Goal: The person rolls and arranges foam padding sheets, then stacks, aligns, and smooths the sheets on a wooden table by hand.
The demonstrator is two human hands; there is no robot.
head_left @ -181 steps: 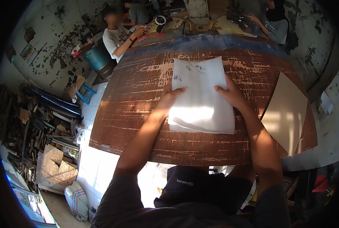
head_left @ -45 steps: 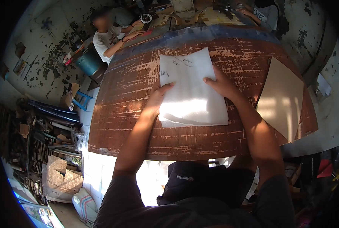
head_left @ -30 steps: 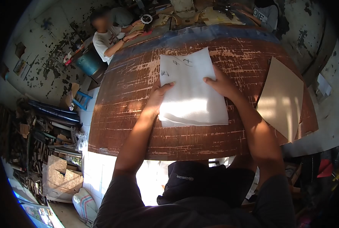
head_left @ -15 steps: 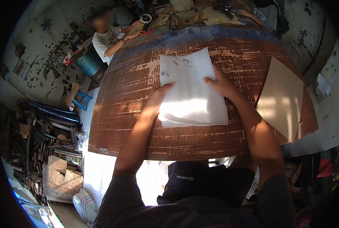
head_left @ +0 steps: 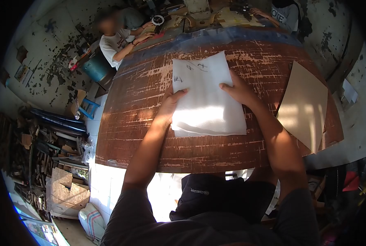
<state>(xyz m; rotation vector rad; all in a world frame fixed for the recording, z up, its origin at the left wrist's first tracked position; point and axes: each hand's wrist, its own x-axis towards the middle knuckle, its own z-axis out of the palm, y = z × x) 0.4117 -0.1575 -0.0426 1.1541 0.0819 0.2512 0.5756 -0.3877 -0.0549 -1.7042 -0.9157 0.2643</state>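
A white stack of thin, soft-looking sheets [head_left: 203, 94], perhaps foam, is held by both hands above the worn brown tabletop [head_left: 133, 123]. Dark handwritten marks show near its top left, and sunlight falls across its lower part. My left hand [head_left: 172, 104] grips the left edge, thumb on top and fingers hidden beneath. On the opposite edge, my right hand [head_left: 238, 90] holds in the same way, its thumb pressed on the upper face. The bottom edge of the stack looks slightly uneven.
A brown cardboard sheet [head_left: 304, 104] lies at the table's right side. Two other people sit at the far end, near a roll of tape [head_left: 157, 19]. On the left stand a blue stool [head_left: 88, 108], a teal bin [head_left: 96, 67] and piled scraps [head_left: 39, 156].
My hands and the white sheets stay practically still. At the far right, the other person's hand has shifted slightly.
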